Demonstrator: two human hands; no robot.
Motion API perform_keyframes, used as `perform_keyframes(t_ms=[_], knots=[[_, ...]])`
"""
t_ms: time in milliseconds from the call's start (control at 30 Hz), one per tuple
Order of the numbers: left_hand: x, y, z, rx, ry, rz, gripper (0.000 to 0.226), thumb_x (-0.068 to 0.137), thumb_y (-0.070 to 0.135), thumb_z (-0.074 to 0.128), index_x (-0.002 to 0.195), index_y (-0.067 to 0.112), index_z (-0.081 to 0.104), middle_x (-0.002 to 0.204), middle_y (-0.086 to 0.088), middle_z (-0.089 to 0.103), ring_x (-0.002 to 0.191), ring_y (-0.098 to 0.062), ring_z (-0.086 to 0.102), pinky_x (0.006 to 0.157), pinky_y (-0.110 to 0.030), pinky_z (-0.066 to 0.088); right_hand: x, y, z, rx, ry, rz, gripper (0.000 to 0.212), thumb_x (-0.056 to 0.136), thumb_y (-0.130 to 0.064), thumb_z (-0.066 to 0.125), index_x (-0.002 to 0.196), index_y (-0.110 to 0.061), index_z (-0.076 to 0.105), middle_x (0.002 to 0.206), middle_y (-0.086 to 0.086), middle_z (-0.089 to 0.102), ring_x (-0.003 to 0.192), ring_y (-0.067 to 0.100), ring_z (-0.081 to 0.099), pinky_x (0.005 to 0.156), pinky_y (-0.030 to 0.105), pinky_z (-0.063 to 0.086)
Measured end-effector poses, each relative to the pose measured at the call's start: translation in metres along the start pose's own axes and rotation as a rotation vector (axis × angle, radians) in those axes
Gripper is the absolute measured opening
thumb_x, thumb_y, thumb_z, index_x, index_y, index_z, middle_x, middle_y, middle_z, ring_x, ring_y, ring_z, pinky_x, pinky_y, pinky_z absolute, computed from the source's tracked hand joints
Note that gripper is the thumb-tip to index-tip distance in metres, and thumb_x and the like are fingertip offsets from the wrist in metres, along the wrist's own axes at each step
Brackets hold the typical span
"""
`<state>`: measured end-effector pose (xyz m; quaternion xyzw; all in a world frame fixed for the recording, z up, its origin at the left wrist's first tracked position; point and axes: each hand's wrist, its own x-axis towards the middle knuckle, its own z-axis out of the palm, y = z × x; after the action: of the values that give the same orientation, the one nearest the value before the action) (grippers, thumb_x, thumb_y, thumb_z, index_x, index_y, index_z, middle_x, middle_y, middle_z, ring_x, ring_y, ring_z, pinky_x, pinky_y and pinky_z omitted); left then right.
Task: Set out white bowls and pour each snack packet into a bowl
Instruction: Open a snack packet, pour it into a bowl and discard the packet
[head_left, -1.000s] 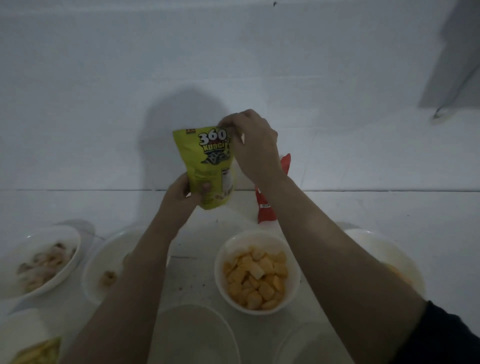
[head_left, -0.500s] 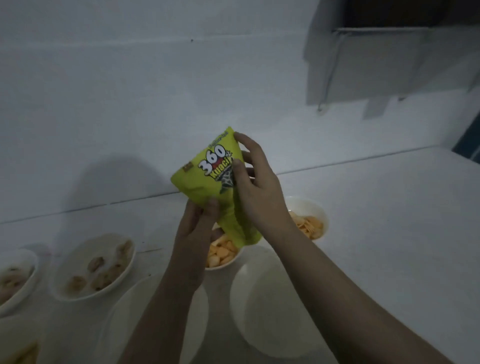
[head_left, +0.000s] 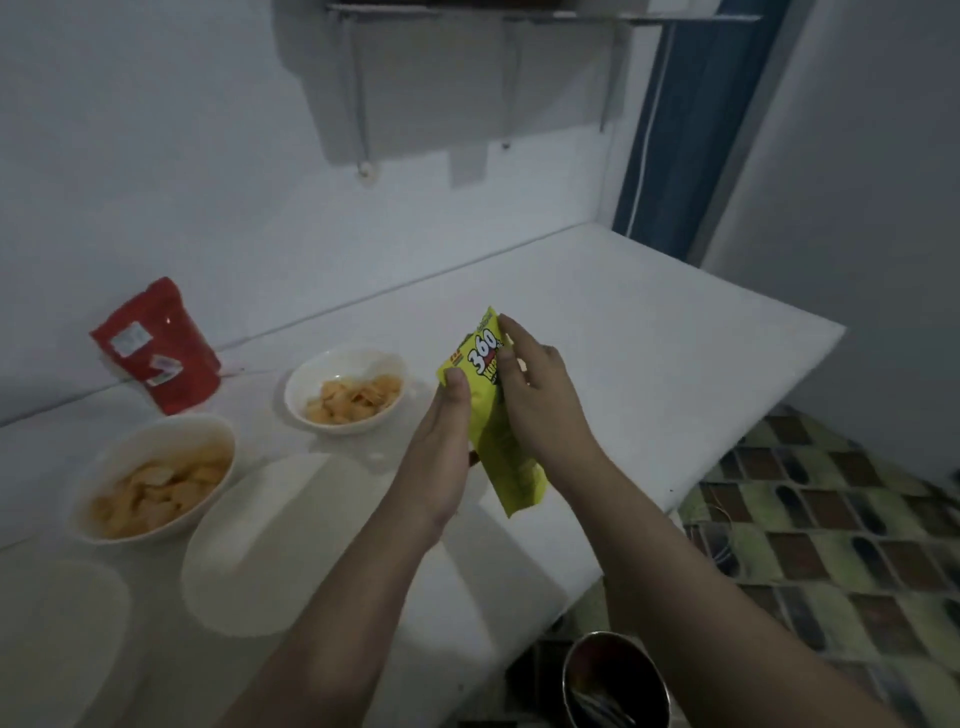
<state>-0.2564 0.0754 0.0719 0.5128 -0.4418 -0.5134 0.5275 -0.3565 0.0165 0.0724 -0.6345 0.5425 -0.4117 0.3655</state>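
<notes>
Packet (head_left: 493, 415) shifted right, near table (head_left: 675, 374) edge | both hands' fingers (head_left: 511, 358) pinching it

Two bare forearms come in from six o'clock, unsleeved as far as they show. The left hand (head_left: 441, 457) and right hand (head_left: 540, 410) carry no rings, watch or bands. Short fingernails show on the left thumb (head_left: 457, 382).
</notes>
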Motion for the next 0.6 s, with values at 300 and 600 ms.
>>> perform_keyframes(t_ms=[300, 600], knots=[[0.001, -0.018, 0.058, 0.024, -0.001, -0.051, 0.047, 0.103, 0.047, 0.017, 0.117, 0.034, 0.059, 0.087, 0.024, 0.072, 0.074, 0.011, 0.066, 0.060, -0.009, 0.050, -0.026, 0.047, -0.045, 0.294, -0.101, 0.139, 0.037, 0.103, -0.032, 0.042, 0.139, -0.042, 0.047, 0.133, -0.013, 0.057, 0.112, -0.003, 0.058, 0.090, 0.017, 0.047], [0.008, -0.012, 0.059, 0.189, 0.108, -0.076, 0.020, 0.099, 0.042, 0.045, 0.097, 0.026, 0.059, 0.107, -0.005, 0.068, 0.101, -0.022, 0.066, 0.078, -0.036, 0.055, -0.033, 0.056, -0.056, 0.338, -0.189, -0.022, 0.038, 0.102, -0.026, 0.047, 0.137, -0.041, 0.049, 0.129, -0.015, 0.060, 0.115, 0.002, 0.059, 0.100, 0.028, 0.049]])
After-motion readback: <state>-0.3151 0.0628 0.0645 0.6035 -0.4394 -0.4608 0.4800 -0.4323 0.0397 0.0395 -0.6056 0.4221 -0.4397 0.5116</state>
